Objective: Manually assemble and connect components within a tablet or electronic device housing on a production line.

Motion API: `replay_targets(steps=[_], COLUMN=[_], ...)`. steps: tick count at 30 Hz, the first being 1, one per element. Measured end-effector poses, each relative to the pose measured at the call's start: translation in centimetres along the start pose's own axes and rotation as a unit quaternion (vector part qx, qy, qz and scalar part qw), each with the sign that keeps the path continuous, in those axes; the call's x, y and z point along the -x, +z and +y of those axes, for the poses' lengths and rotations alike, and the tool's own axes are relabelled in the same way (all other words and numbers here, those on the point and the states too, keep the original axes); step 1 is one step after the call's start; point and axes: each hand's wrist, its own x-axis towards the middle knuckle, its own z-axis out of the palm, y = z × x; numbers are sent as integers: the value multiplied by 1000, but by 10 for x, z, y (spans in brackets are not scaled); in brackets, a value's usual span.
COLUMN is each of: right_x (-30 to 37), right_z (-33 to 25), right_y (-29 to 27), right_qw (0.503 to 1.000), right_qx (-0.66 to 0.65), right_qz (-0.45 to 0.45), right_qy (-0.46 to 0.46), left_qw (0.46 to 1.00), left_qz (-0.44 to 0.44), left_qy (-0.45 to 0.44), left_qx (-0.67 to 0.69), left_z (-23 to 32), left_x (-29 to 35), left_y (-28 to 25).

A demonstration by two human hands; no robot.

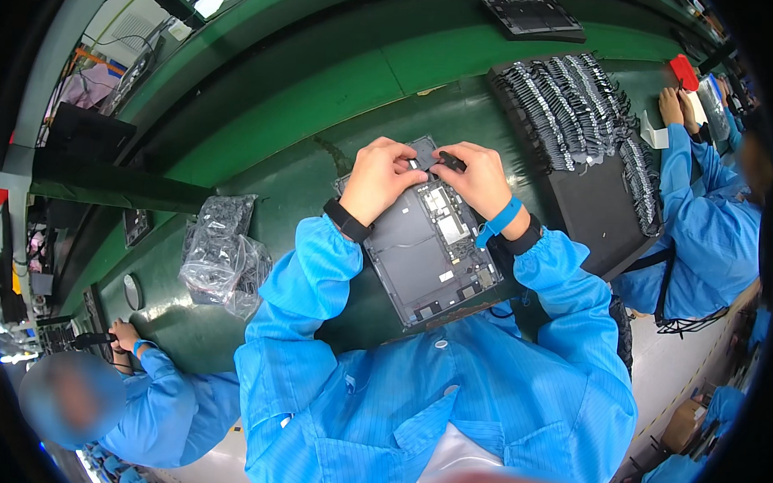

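Note:
A dark grey tablet-like chassis lies open in front of me, with circuit boards along its right side. Both my hands are at its far end. My left hand is closed, fingertips pinched together at the chassis edge; what they grip is too small to tell. My right hand grips a small black part between thumb and fingers. Between the hands shows a dark grey flat piece, and I cannot tell whether it belongs to the chassis.
At the right, a black box bears rows of small black-and-silver parts. Clear plastic bags of dark items lie to the left on the green table. Another chassis stands at the far side. Co-workers sit on both sides.

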Motion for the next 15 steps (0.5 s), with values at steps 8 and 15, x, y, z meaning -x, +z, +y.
replay_targets(steps=[8, 15], right_x=[2, 2], right_z=[-1, -1], right_y=[2, 4], right_qw=[1000, 999], right_qx=[-14, -8], right_qz=[14, 28], right_qy=[-18, -22], left_qw=[999, 1000], left_qz=[-1, -5], left_qy=[8, -1], left_qx=[-31, -26], left_z=[-3, -1], left_x=[-4, -1], left_y=[4, 4])
